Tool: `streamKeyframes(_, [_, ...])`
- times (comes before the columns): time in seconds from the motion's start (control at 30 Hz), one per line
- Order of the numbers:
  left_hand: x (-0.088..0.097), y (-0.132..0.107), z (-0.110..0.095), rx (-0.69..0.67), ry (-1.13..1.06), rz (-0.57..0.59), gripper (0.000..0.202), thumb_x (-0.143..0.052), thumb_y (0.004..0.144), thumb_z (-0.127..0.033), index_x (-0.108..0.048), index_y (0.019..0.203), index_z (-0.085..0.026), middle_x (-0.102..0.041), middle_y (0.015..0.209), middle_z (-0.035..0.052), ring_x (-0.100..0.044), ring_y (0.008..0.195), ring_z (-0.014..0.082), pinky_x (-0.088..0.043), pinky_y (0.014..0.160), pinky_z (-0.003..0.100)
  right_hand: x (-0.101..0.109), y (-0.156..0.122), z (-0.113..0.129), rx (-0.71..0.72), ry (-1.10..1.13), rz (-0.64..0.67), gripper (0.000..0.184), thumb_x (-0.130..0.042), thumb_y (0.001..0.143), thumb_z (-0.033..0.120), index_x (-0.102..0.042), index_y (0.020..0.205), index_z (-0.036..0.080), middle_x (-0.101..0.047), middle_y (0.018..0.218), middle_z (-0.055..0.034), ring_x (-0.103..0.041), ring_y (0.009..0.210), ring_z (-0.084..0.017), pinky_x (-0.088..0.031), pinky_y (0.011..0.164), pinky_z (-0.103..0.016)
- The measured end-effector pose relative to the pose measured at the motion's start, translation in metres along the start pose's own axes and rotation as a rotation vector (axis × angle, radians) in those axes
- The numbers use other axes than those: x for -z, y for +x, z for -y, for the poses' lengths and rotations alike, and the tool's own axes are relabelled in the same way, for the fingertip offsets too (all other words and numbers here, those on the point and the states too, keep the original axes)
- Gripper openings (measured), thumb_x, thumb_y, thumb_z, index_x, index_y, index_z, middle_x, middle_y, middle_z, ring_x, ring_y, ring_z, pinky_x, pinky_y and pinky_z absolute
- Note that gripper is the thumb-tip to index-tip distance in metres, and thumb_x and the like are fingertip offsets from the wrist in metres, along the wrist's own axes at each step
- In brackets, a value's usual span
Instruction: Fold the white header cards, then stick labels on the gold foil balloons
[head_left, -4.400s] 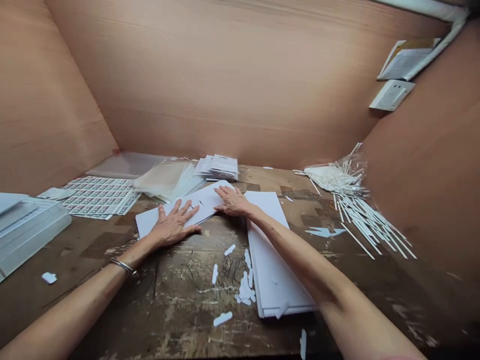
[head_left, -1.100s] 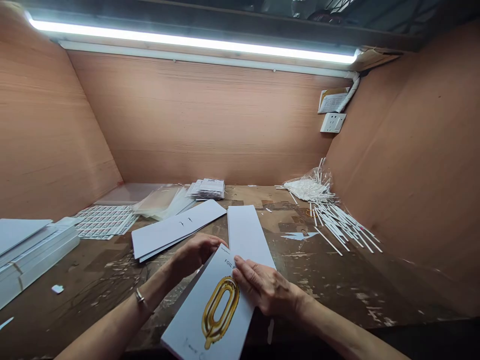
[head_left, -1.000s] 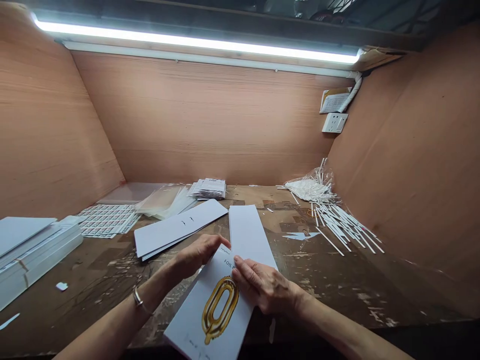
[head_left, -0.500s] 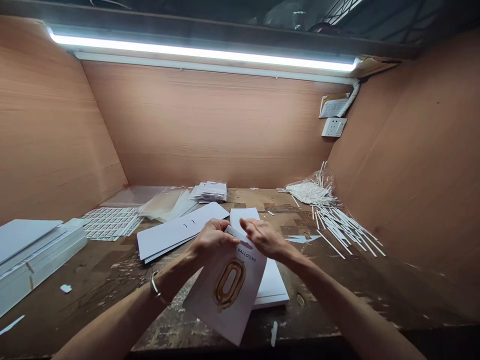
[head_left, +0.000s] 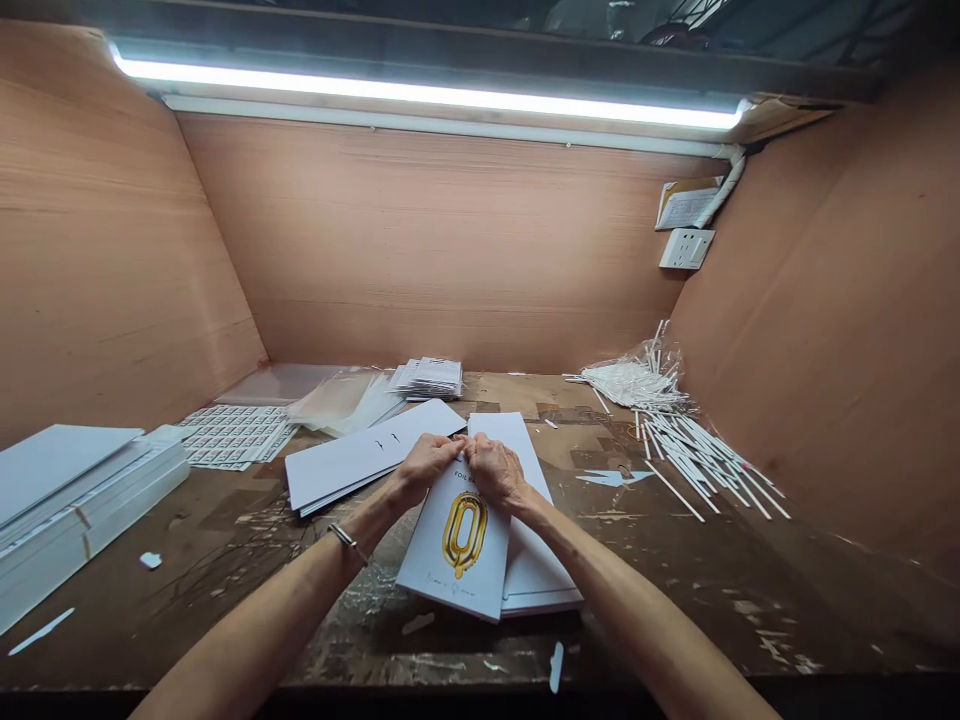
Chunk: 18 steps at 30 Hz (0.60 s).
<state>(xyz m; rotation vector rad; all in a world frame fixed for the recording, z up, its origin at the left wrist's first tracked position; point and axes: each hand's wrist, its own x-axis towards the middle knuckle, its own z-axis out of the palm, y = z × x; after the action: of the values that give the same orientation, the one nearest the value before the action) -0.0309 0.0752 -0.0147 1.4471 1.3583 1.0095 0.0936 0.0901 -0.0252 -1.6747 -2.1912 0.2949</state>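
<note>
Card (head_left: pixel 450 540), white and upright in its long axis, lies flat on a worn wooden table (head_left: pixel 660 590), its lower edge nearest the viewer and its top edge under both hands; a gold foil numeral 0 is printed on its face, the words above it reading "FOIL B" before the right hand hides the rest, and small print along the bottom is too small to read. Left hand (head_left: pixel 427 468) and right hand (head_left: pixel 495 472) are curled closed and pinch the top edge side by side, nearly touching each other, the fingertips partly hidden; a metal bangle (head_left: pixel 346 542) circles the left wrist. Card stack (head_left: pixel 540 565) lies directly beneath, its smooth white sheets showing past the right and lower edges. Second card stack (head_left: pixel 360 462) lies just left, touching the left hand's side of the card. Beyond lie clear plastic sleeves (head_left: pixel 345 398), printed leaflets (head_left: pixel 431 378) and a sheet of small labels (head_left: pixel 236 436). White sticks (head_left: pixel 697 465) fan out at right beside a plastic bag (head_left: pixel 634 383). White boards (head_left: pixel 90 510) are piled at far left. Small white paper scraps (head_left: pixel 555 667) dot the scarred surface, with open table between the card and the front edge.
</note>
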Motion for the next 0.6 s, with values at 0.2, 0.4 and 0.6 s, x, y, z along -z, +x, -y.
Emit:
streamKeyframes(0.2, [-0.004,0.012,0.010,-0.019,-0.056,-0.074,0.031,-0.057,0.060,-0.039,-0.044,0.046,-0.015,-0.038,0.042,-0.0059,-0.030,0.040,0.0057,-0.018,0.040,0.020,0.006,0.004,-0.024,-0.049,0.168,-0.020,0.047,-0.027,0.086,0.052,-0.061,0.084,0.019,-0.064,0.083,-0.0094,-0.058,0.080,-0.020,-0.036,0.066,-0.027])
streamKeyframes(0.4, [-0.020,0.030,0.008,0.032,-0.135,-0.016,0.031,-0.060,0.059,-0.039,-0.046,0.050,-0.014,-0.040,0.043,-0.0046,-0.034,0.039,0.0062,-0.021,0.039,0.020,0.004,0.012,-0.046,-0.158,0.272,-0.058,0.044,-0.031,0.085,0.048,-0.060,0.077,0.015,-0.062,0.081,-0.0105,-0.054,0.075,-0.017,-0.033,0.064,-0.024])
streamKeyframes(0.6, [0.003,0.002,-0.005,-0.014,-0.356,0.346,0.041,-0.059,0.068,-0.038,-0.056,0.101,-0.014,-0.060,0.080,0.0067,-0.053,0.061,0.0124,-0.038,0.048,0.021,0.017,0.005,-0.059,-0.189,0.496,0.137,0.048,-0.038,0.080,0.052,-0.057,0.062,0.011,-0.054,0.055,-0.0017,-0.044,0.051,-0.010,-0.029,0.049,-0.022])
